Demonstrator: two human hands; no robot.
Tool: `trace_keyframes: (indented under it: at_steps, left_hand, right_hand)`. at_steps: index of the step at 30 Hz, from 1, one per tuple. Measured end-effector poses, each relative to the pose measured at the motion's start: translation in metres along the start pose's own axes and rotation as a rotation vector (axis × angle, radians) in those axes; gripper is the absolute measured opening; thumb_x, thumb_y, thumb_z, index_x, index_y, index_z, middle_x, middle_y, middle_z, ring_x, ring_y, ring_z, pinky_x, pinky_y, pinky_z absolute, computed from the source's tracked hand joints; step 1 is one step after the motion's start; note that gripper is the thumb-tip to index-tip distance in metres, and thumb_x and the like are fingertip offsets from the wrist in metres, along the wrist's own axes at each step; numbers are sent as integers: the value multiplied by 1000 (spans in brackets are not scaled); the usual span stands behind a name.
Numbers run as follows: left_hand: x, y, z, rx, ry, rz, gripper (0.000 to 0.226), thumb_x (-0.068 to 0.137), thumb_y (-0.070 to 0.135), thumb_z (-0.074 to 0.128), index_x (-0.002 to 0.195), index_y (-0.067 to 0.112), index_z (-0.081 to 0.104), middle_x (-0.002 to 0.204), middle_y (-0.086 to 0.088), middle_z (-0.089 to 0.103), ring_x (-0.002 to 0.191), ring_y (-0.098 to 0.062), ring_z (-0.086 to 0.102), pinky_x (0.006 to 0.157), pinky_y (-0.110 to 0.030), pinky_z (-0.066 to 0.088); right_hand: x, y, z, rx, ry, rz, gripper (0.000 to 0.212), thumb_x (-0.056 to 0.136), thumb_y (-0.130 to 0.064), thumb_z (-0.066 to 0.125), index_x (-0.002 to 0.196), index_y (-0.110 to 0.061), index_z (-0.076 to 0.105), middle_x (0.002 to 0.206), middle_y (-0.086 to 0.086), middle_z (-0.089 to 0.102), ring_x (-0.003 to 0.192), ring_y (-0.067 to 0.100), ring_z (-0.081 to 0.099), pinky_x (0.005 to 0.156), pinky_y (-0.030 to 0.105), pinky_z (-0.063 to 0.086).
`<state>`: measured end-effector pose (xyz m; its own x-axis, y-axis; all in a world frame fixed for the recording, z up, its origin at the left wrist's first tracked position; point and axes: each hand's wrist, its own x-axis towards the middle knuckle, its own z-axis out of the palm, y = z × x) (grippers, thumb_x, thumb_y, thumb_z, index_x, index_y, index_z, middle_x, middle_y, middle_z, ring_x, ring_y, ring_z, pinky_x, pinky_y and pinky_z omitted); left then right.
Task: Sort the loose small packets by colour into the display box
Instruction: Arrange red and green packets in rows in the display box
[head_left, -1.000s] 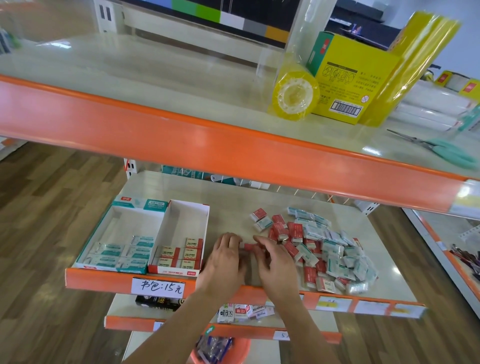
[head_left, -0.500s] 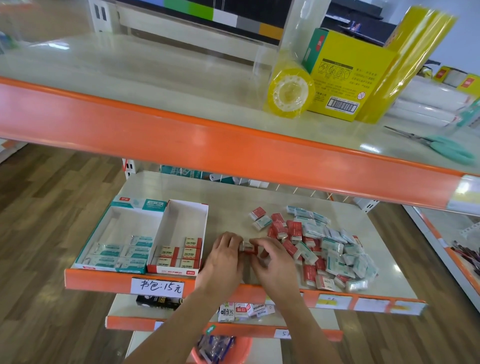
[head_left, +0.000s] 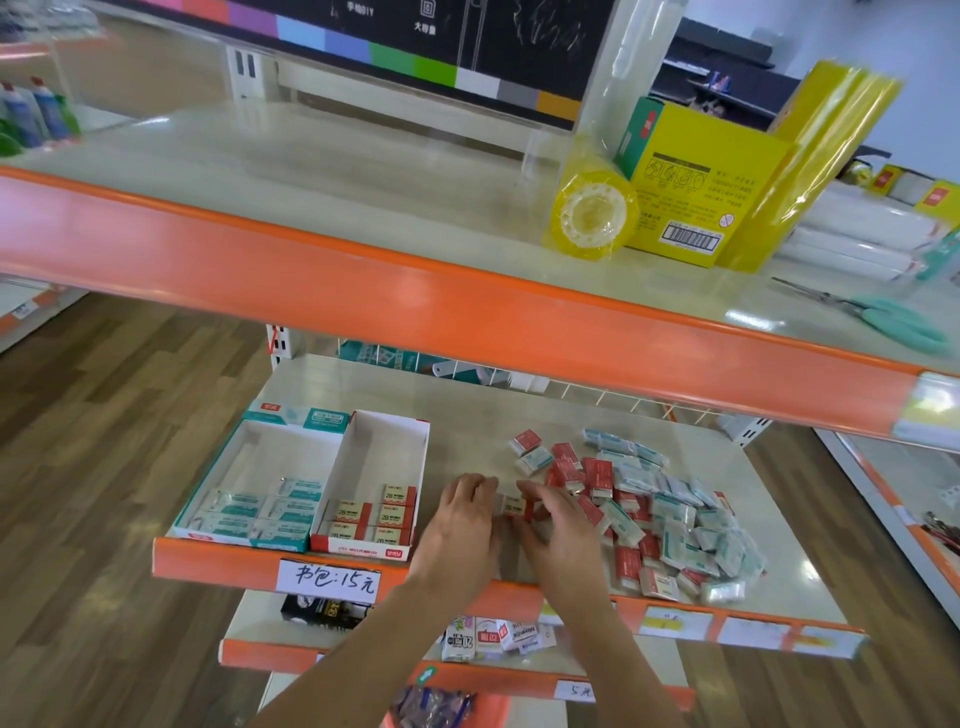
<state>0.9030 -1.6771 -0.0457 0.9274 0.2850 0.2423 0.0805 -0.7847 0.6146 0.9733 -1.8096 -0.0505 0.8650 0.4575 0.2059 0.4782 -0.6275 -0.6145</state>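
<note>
With the left hand (head_left: 462, 525) and right hand (head_left: 558, 530) close together, both pinching red packets (head_left: 517, 506) gathered between them: carry left to the display box's (head_left: 387, 431) red compartment, nearer the left hand, long axes running left-right.

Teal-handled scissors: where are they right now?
In the head view, the scissors lie on the upper shelf at far right, near its front edge, right of the yellow box.

Yellow tape roll (head_left: 592, 214), yellow carton (head_left: 711, 192), teal scissors (head_left: 893, 319) on upper shelf (head_left: 363, 291).
</note>
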Motion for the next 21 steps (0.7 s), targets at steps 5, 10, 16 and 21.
trace_keyframes:
  at_steps: [5,10,16,21]
  left_hand:
    - [7,8,-24,30,98,90,45,89,17,56,132,13,46,132,-1,46,124,-16,41,92,-26,48]
    - [13,-15,-41,86,172,88,40,77,6,64,116,7,57,116,-8,57,109,-24,53,70,-34,57]
    - [2,-43,-64,217,174,48,42,68,7,73,108,8,63,107,-8,62,107,-27,57,72,-35,57]
    - [-4,-61,-79,282,187,-25,41,68,17,75,107,11,65,106,-6,64,101,-27,59,84,-41,52]
  right_hand:
    - [5,-7,-1,-20,53,-60,37,86,-19,74,121,-25,65,116,-11,66,106,9,61,91,27,49]
    - [11,-24,-1,60,46,-56,36,85,-24,76,119,-30,66,108,-20,66,95,-4,60,82,17,49]
    - [17,-52,8,75,-7,-73,33,82,-35,77,113,-31,68,101,-23,65,92,-8,58,76,4,40]
    - [23,-75,16,59,-33,-93,24,83,-37,76,105,-29,72,96,-22,65,89,-8,58,73,5,41]
